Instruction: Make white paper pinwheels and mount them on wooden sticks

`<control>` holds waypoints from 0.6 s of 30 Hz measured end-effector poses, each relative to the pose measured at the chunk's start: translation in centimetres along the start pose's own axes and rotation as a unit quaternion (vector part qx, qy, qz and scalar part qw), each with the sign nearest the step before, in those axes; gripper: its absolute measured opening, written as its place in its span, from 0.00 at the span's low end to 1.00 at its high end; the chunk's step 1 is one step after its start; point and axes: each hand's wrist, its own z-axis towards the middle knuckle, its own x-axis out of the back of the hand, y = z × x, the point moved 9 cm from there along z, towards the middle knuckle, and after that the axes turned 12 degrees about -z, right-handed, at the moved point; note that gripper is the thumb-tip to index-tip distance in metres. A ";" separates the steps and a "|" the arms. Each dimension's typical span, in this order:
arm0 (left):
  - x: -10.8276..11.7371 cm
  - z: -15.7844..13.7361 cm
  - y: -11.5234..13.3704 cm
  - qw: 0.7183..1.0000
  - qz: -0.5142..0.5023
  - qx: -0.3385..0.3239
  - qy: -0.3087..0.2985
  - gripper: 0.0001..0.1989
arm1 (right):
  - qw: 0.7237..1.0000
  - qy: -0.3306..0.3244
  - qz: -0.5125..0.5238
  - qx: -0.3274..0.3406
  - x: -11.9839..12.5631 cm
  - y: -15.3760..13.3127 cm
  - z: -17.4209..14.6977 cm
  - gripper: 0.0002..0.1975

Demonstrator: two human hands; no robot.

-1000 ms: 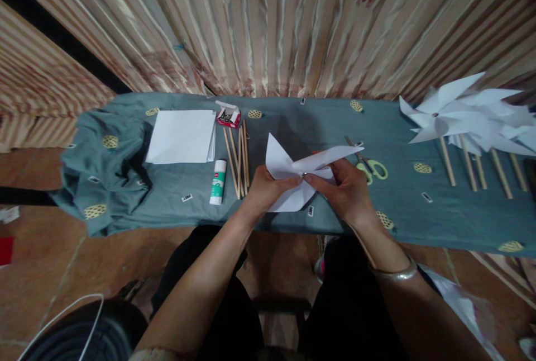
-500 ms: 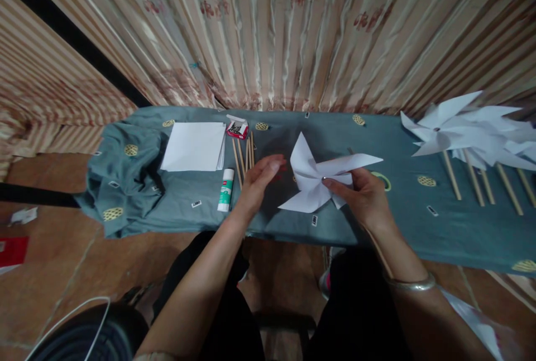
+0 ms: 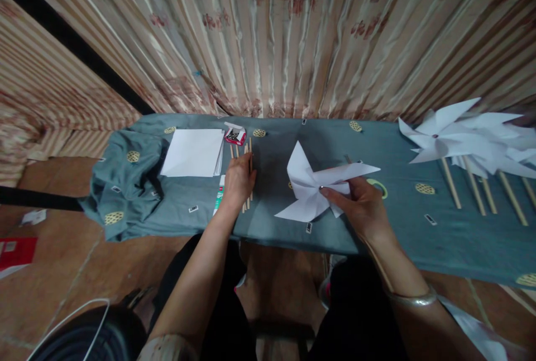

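Observation:
My right hand (image 3: 364, 204) pinches a white paper pinwheel (image 3: 307, 179) near its centre, the thumb beside a small shiny pin head (image 3: 320, 188). The pinwheel is held just over the cloth, its blades spread. My left hand (image 3: 239, 179) lies over a group of thin wooden sticks (image 3: 250, 146), its fingers curled down around one at the right side. Its fingertips are partly hidden. Under the left wrist, a glue stick (image 3: 219, 196) with a green and white label is half covered.
White paper sheets (image 3: 193, 153) are stacked at the left, beside a small red open box of pins (image 3: 235, 134). Several finished pinwheels on sticks (image 3: 460, 140) lie at the right. Scissors with a green handle (image 3: 378, 188) rest behind my right hand. A patterned grey-green cloth (image 3: 285, 229) covers the table.
My left hand has moved left from beside the pinwheel, down onto the wooden sticks, and its fingers have closed there. My right hand keeps its hold on the pinwheel.

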 end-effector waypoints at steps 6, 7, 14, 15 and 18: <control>-0.8 0.3 0.5 0.999 -0.034 0.030 -0.024 0.24 | 1.000 0.002 -0.002 0.009 0.3 -0.3 -0.2 0.18; -0.9 0.2 0.7 0.998 -0.036 0.031 -0.031 0.24 | 1.000 0.002 -0.005 0.008 0.4 -0.3 -0.2 0.18; -2.0 -0.5 2.6 0.997 -0.022 0.033 -0.062 0.22 | 1.000 0.002 -0.011 0.027 0.8 -0.4 -0.2 0.17; -2.3 -0.7 3.0 0.997 -0.034 0.031 -0.066 0.21 | 0.999 0.000 -0.013 0.029 0.9 -0.5 -0.2 0.17; -2.8 -1.1 3.9 0.992 -0.103 0.018 -0.073 0.17 | 1.000 -0.005 -0.011 0.025 1.1 -0.5 -0.3 0.17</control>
